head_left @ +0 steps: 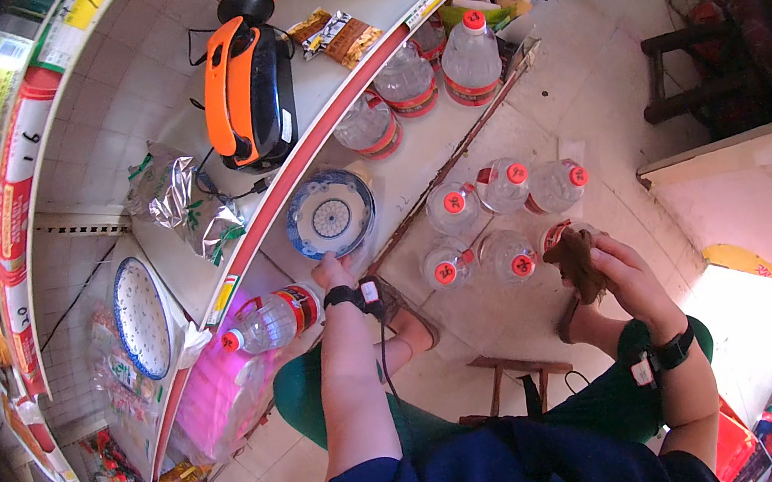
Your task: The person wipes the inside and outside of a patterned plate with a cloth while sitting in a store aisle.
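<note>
My left hand (333, 271) is closed on the near rim of a round blue-and-white patterned plate (332, 215) at the lower shelf. Its fingers are partly hidden under the rim. In my right hand (627, 279) is a crumpled brown cloth (578, 264), gripped between thumb and fingers over the floor. Just left of that cloth, several clear plastic bottles (509, 254) with red caps stand on the tiles. Another clear bottle (272, 320) lies on its side by my left wrist.
Along the lower shelf stand more large clear bottles (471, 59). The upper shelf's red-edged rim (297, 160) curves above the plate; an orange-and-black appliance (248, 93) and a silver bag (181, 202) sit on it. A patterned oval dish (142, 317) leans at left. A wooden stool (521, 374) is between my legs.
</note>
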{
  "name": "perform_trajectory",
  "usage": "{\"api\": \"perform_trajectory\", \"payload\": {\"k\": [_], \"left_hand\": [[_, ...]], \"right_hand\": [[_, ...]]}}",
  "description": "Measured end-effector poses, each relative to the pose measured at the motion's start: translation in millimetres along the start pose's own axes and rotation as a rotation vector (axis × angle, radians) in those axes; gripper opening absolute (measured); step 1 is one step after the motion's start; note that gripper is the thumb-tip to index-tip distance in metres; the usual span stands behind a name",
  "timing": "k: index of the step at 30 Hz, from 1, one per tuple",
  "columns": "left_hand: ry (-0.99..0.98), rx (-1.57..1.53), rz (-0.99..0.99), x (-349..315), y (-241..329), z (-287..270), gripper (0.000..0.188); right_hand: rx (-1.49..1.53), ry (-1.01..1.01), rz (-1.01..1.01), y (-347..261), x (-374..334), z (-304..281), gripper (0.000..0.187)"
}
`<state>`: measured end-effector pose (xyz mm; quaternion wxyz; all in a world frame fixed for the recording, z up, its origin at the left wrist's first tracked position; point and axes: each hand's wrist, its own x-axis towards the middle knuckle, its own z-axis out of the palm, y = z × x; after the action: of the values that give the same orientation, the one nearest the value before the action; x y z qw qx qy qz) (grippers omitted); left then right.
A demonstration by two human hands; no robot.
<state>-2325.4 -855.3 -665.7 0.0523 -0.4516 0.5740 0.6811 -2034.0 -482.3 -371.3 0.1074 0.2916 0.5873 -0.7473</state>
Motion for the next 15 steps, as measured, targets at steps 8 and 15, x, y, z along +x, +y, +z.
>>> {"api": "perform_trajectory", "payload": {"k": [8, 15], "left_hand": [[-0.266, -0.150, -0.054, -63.7, 27.3, -16.0, 0.015], [-0.802, 0.003, -0.030, -195.5, 78.5, -36.6, 0.028]], "right_hand": [[-0.006, -0.015, -0.043, -6.7, -16.0, 5.3, 0.039], [0.118, 0.081, -0.180, -20.7, -33.8, 8.9, 0.038]]}}
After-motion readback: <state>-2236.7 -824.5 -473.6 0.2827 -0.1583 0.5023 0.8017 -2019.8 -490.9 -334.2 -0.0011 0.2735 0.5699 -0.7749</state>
